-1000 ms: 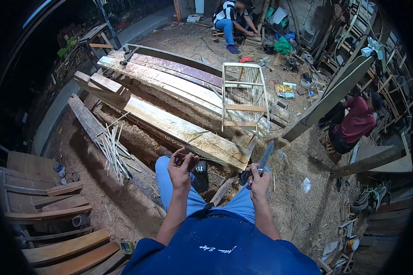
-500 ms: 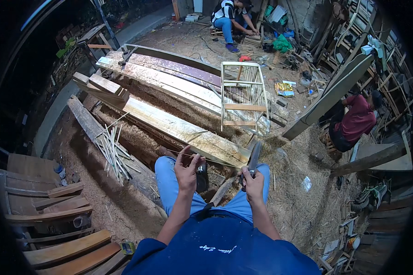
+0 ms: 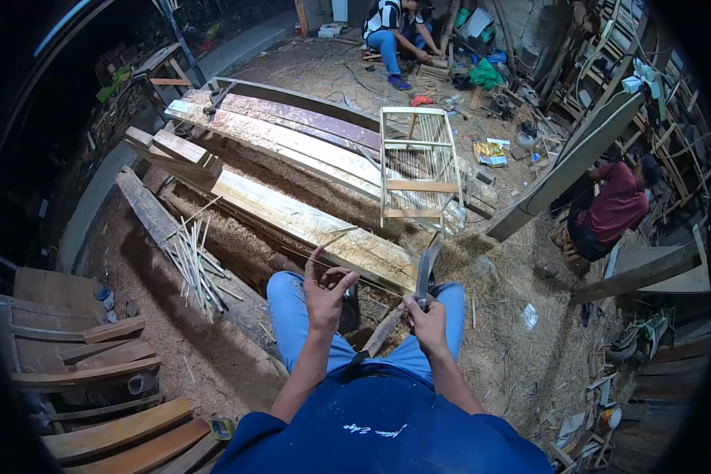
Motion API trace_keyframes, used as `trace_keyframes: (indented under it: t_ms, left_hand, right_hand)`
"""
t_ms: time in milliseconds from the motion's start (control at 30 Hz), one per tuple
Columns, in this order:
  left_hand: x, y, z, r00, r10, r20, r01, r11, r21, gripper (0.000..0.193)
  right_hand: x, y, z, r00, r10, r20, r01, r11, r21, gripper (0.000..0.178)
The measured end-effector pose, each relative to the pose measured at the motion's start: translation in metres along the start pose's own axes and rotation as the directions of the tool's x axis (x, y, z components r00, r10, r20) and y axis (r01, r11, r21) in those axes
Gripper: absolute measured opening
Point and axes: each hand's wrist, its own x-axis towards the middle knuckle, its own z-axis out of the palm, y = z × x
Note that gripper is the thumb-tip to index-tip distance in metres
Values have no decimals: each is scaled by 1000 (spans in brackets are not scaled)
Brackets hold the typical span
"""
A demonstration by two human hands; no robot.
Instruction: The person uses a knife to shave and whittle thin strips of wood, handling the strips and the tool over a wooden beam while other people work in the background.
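Observation:
Above my lap, my left hand (image 3: pixel 325 296) pinches a thin pale strip of bamboo or wood (image 3: pixel 375 284), its index finger raised. The strip runs from that hand across toward my right hand (image 3: pixel 429 322). There, the fist is closed on the handle of a knife (image 3: pixel 424 272) with a broad dark blade that points away from me. The strip's right end lies at the thumb and the base of the blade; whether the edge touches it I cannot tell.
A long pale plank (image 3: pixel 292 217) lies just ahead of my knees. Thin sticks (image 3: pixel 193 265) are piled on a board at left. A slatted wooden frame (image 3: pixel 421 186) stands beyond. Two people crouch, one at the far side (image 3: pixel 395 39), one at right (image 3: pixel 612 205). Curved wood pieces (image 3: pixel 118 426) lie lower left.
My right hand has shifted left and slightly toward me, bringing the knife closer to my left hand. The left index finger has lifted and straightened.

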Motion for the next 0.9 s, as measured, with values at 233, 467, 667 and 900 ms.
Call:
trace_keyframes:
  t_ms: [233,467,667,900]
  left_hand:
    - [6,-13,-5,998,-10,64,2,993,115,79]
    - [29,-27,-53,997,-13,-73,30,969,244,62]
    - [31,-63,-150,958,232,-170,66,398,915,44]
    - [22,-91,-153,947,317,-47,69,-56,996,30]
  right_hand:
    - [5,6,-1,998,20,61,-11,991,-137,19]
    - [64,-12,-30,925,30,-378,6,996,93,31]
    - [180,-48,-50,692,-259,-674,180,966,-186,36]
    - [279,-69,-44,534,-377,-757,39,905,-423,40]
